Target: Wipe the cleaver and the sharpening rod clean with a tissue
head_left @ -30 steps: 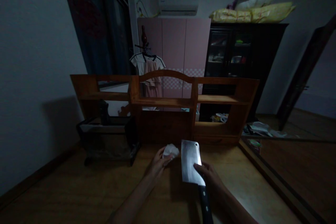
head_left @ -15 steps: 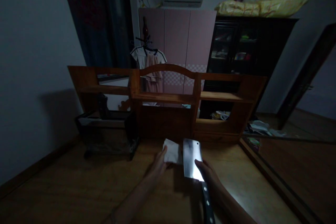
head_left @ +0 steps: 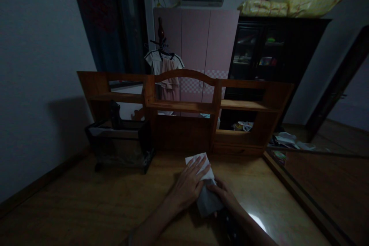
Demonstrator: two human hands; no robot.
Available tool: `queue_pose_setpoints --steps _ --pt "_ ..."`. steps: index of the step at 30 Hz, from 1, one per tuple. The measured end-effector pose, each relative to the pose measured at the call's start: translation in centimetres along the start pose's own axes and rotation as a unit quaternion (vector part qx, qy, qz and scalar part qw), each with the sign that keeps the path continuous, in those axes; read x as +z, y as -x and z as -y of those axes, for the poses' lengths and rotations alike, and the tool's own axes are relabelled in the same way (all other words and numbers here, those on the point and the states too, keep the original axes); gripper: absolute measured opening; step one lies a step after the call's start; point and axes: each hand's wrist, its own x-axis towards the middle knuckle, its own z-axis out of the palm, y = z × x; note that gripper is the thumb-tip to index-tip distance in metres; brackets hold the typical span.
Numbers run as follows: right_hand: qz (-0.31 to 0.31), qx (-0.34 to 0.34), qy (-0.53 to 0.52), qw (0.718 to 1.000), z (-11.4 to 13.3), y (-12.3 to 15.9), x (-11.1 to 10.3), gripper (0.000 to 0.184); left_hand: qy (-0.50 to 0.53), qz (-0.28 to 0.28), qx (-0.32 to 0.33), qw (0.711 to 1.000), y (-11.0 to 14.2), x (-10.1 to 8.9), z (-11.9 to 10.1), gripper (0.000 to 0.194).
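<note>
A cleaver with a broad metal blade (head_left: 210, 201) and a dark riveted handle points away from me, above the wooden surface. My right hand (head_left: 227, 196) grips the blade along its right side, thumb on the upper face. Over the far part of the blade lies a white tissue (head_left: 208, 173), which hides that end. My left hand (head_left: 186, 185) holds the tissue against the metal, its fingers stretched across it and the thumb near the blade. The handle is dark and partly lost in shadow below my right wrist.
A wooden shelf unit (head_left: 184, 106) stands along the far edge of the wooden surface (head_left: 115, 207). On the left is a dark-framed box (head_left: 119, 146) with a black object (head_left: 115, 115) on top. A raised edge (head_left: 296, 196) runs along the right side.
My left hand has moved right with the tissue, from beside the cleaver onto its blade. The blade has shifted slightly down and tilted. My right hand keeps its grip.
</note>
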Motion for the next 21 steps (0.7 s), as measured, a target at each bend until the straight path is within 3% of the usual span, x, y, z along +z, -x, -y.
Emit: queue_pose_setpoints --steps 6,9,12,21 --pt "-0.007 0.013 0.028 0.999 -0.7 -0.3 -0.4 0.035 -0.030 0.046 0.039 0.998 0.2 0.1 -0.8 0.061" --pt "-0.019 0.002 0.031 0.999 -0.7 -0.2 -0.5 0.037 -0.035 0.028 0.028 0.999 0.0 0.2 -0.5 0.059" --pt "0.006 0.002 0.018 1.000 -0.4 -0.2 -0.5 0.041 -0.037 0.000 0.003 0.999 -0.1 0.4 0.4 0.057" --pt "-0.005 0.041 -0.061 0.997 -0.5 -0.4 -0.4 0.047 -0.007 -0.038 -0.047 0.998 0.2 1.5 2.7 0.052"
